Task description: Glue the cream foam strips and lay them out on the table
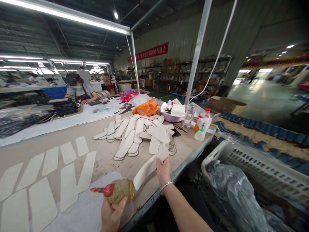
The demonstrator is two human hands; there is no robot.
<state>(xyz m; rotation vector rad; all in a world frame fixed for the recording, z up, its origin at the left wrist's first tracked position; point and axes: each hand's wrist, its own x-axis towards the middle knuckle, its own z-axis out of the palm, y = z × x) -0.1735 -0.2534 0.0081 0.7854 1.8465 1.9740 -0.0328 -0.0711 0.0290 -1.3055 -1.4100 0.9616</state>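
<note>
My left hand (112, 212) is wrapped round a yellowish glue bottle (120, 190), which lies tilted with its red nozzle pointing left. My right hand (164, 170) pinches a long, curved white piece (147, 169) by its upper end, above the table's near edge. Beyond it, a heap of white oblong pieces with dark edges (126, 145) covers the middle of the table. Flat white pieces (69, 182) are laid out in rows at the left. A white sheet (79, 216) lies partly under them and beneath the bottle.
Behind the heap are an orange bag (147, 108), a pink basin (172, 117), a clear jar (189, 116) and a red-capped bottle (207, 112). A white plastic crate (253, 164) with grey plastic stands at the right. A person (80, 90) sits across the table.
</note>
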